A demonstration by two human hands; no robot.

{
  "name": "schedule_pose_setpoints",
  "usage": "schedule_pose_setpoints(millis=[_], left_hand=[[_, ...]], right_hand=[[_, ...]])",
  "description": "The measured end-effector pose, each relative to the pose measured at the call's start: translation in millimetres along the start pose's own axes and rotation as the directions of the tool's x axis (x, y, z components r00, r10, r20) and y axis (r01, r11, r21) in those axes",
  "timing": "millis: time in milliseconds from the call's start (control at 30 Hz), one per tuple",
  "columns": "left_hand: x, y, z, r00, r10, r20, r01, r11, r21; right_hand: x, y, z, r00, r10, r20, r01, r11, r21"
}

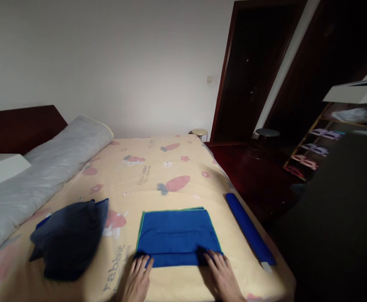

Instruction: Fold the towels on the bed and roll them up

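Observation:
A blue cloth (pixel 177 235) with green edging lies spread on the bed, with a narrow folded strip along its near edge. At its near left corner, the fingers of my left hand (pixel 138 277) are closed on the fabric. My right hand (pixel 223 274) grips the near right corner in the same way, its fingertips over the folded strip. To the right, a long, narrow folded blue cloth (pixel 249 228) with a white tag lies along the bed's side. A dark, crumpled pile of cloth (pixel 72 239) with blue edges is on the left.
The bed (pixel 158 167) has a pale sheet with carrots and flowers. A long grey pillow (pixel 60 155) and a white box-like object (pixel 4 167) lie by the dark headboard (pixel 20 126). Beyond stand two stools (pixel 200 131) and a shoe rack (pixel 309 147); a dark door (pixel 255 75) is behind.

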State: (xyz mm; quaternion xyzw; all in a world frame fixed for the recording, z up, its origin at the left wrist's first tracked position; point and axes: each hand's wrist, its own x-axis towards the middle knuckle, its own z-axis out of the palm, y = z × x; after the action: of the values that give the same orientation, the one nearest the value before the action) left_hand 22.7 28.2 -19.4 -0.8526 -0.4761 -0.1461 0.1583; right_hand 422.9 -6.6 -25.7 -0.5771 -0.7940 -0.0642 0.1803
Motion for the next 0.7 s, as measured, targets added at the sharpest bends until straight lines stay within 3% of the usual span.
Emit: schedule_pose_setpoints(millis=[100, 167, 300, 500, 600, 700], left_hand=[[-6.1, -8.1, 1.7, 1.0, -0.029, -0.009, 0.029, 0.999, 0.035], [-6.2, -9.3, 3.1, 0.999, -0.045, -0.01, 0.046, 0.998, 0.034], [-1.2, -18.5, 2.2, 0.998, -0.052, 0.036, 0.052, 0.999, -0.002], [9.2, -43.1, -15.4, 0.992, -0.081, 0.094, 0.094, 0.986, -0.141], [24.5, -48.5, -28.4, 0.973, -0.141, 0.18, 0.187, 0.945, -0.268], [49.2, -56.0, -32.7, 0.89, -0.291, 0.352, 0.414, 0.839, -0.353]], right_hand=[[-10.3, 20.0, -5.4, 0.995, -0.005, -0.095, -0.003, 0.996, -0.084], [-12.6, 25.7, -8.1, 0.995, -0.032, -0.097, 0.024, 0.996, -0.086], [-1.6, 29.5, -18.3, 0.997, -0.076, -0.025, 0.075, 0.997, -0.015], [32.6, 25.1, -53.5, 0.982, 0.113, 0.15, -0.129, 0.987, 0.099], [48.9, 26.1, -65.6, 0.958, 0.141, 0.251, -0.185, 0.969, 0.161], [63.2, 34.6, -64.4, 0.928, 0.236, 0.289, -0.296, 0.937, 0.187]])
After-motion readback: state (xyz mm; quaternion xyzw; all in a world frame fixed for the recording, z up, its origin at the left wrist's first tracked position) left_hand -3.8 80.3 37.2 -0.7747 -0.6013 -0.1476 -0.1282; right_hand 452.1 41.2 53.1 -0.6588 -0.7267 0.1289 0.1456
